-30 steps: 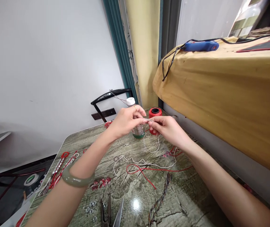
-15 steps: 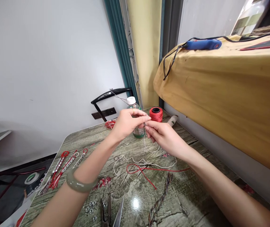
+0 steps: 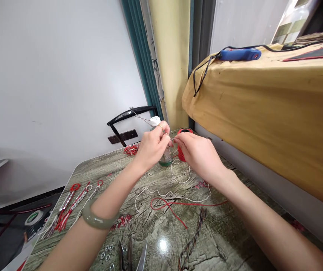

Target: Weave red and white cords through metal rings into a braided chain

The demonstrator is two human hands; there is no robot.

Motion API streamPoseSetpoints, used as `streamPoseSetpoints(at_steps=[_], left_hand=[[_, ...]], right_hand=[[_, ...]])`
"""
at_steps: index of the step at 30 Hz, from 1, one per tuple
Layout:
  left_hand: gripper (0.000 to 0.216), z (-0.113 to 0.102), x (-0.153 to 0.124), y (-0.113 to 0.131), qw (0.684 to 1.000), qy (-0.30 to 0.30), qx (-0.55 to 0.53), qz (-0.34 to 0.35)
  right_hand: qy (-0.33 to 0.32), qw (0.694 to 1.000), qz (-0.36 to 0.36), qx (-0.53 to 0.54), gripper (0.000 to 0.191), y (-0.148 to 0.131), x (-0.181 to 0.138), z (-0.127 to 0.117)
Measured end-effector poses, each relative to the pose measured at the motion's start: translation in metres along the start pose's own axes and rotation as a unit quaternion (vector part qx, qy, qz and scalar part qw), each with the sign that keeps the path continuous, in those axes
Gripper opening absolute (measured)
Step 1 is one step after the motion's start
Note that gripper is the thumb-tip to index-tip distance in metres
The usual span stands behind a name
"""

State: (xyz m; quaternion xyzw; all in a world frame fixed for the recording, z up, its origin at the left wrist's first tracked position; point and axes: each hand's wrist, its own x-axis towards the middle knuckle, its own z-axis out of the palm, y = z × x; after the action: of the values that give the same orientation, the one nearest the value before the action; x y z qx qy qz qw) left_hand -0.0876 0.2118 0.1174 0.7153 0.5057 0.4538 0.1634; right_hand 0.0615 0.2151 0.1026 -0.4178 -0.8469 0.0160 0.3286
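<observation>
My left hand (image 3: 153, 146) is closed in a pinch beside the capped bottle (image 3: 166, 160), on cord whose details its fingers hide. Just to its right, my right hand (image 3: 199, 152) pinches a thin white cord (image 3: 180, 182), which loops down onto the table between the hands. More of this cord lies in waves nearer me, next to a loose red cord (image 3: 175, 214). Behind my right hand stands a spool of red cord (image 3: 181, 153), partly covered. Thin dark strands (image 3: 140, 114) run from near the bottle cap up toward the chair back.
Braided cords with rings (image 3: 73, 199) lie at the table's left. Metal nuts (image 3: 107, 253), pliers (image 3: 126, 256) and a pointed blade (image 3: 142, 258) are at the near edge. A dark multicoloured braid (image 3: 192, 241) lies right of them. A yellow cloth-covered surface (image 3: 263, 101) rises at right.
My hands have drawn slightly apart, the right one moving right and turning palm down, now covering part of the red spool. A short length of cord shows between them.
</observation>
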Motion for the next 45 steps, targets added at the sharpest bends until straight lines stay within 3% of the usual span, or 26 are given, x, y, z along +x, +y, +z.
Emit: streamPoseSetpoints(at_steps=[3,9,15,22,25,29,31,36,39,45], left_hand=[[0.008,-0.001,0.002,-0.003,1.000,0.010,-0.024,-0.010],[0.007,-0.007,0.007,-0.014,0.984,0.015,-0.164,-0.075],[0.003,-0.012,0.009,-0.014,0.977,-0.003,-0.191,-0.100],[0.006,-0.011,0.010,-0.008,0.973,-0.019,-0.191,-0.128],[0.004,-0.010,0.009,-0.009,0.972,-0.017,-0.198,-0.127],[0.003,-0.008,0.006,-0.012,0.967,0.022,-0.223,-0.120],[0.005,-0.006,0.005,-0.012,0.963,0.049,-0.237,-0.120],[0.006,-0.003,0.002,-0.012,0.950,0.094,-0.271,-0.126],[0.006,-0.001,0.000,-0.012,0.944,0.107,-0.283,-0.129],[0.008,0.001,-0.002,-0.015,0.937,0.111,-0.301,-0.135]], right_hand=[[-0.005,1.000,-0.011,-0.002,0.022,0.001,0.008,-0.002],[-0.045,0.994,-0.021,0.093,0.024,0.007,0.020,-0.005],[-0.059,0.991,0.005,0.119,0.024,0.015,0.030,-0.006],[-0.029,0.999,-0.003,0.027,0.023,0.009,0.032,-0.009],[-0.009,0.999,-0.014,0.040,0.022,0.010,0.032,-0.008],[0.145,0.980,0.051,0.123,0.020,0.012,0.029,-0.002],[0.190,0.967,0.073,0.156,0.018,0.010,0.026,0.005],[0.109,0.952,0.055,0.279,0.020,-0.001,0.021,0.024],[0.107,0.938,0.061,0.323,0.020,-0.004,0.022,0.031],[0.142,0.955,0.022,0.259,0.016,-0.006,0.022,0.032]])
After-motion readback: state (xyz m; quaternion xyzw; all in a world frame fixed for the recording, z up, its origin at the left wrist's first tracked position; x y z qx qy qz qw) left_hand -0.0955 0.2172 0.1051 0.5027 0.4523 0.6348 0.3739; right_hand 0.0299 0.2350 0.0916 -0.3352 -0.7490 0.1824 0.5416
